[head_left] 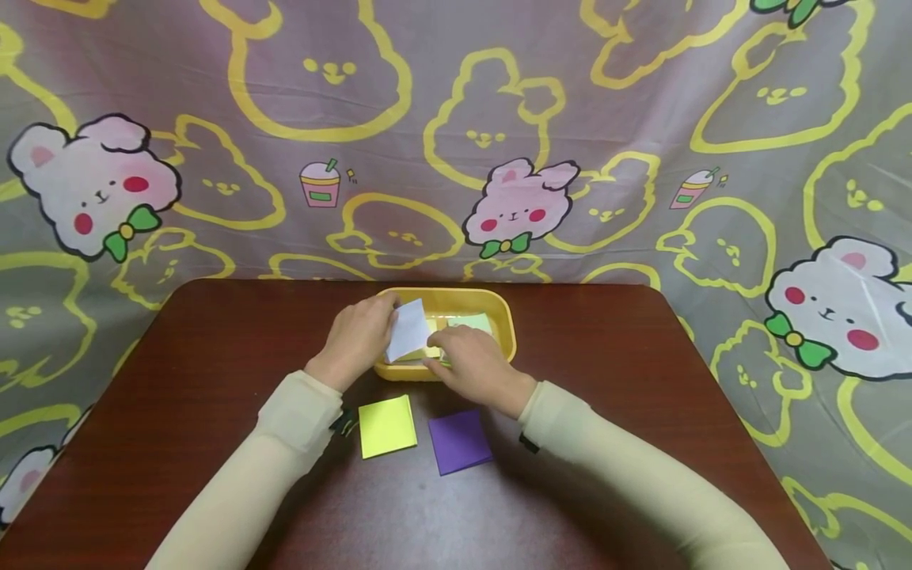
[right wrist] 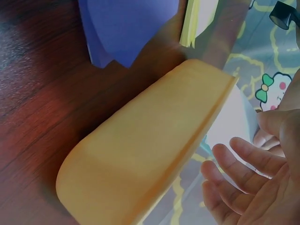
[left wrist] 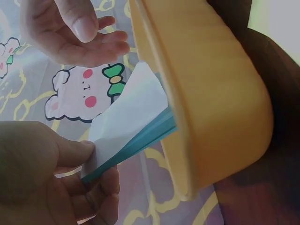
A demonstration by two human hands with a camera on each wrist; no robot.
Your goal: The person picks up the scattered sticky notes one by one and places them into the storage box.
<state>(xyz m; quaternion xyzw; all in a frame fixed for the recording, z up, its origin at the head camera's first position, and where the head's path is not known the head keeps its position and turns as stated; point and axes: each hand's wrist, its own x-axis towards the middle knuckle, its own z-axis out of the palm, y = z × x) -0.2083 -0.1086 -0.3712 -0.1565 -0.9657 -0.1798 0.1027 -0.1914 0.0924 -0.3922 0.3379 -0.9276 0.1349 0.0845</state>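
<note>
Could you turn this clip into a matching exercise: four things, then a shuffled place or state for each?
1. Left hand
2. Right hand
3. Purple pad
4. Tray

A. On the table, beside the yellow pad
B. Has a pale green paper inside
C. Pinches a white-topped paper stack
D. Fingers loose, holding nothing

Pairs: 1-C, 2-D, 3-A, 4-B

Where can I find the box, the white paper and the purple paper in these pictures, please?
Box (left wrist: 220, 89): left wrist view, on its outer wall.
White paper (left wrist: 130, 111): left wrist view, middle of its white face.
Purple paper (head_left: 460, 442): head view, middle of its top.
</note>
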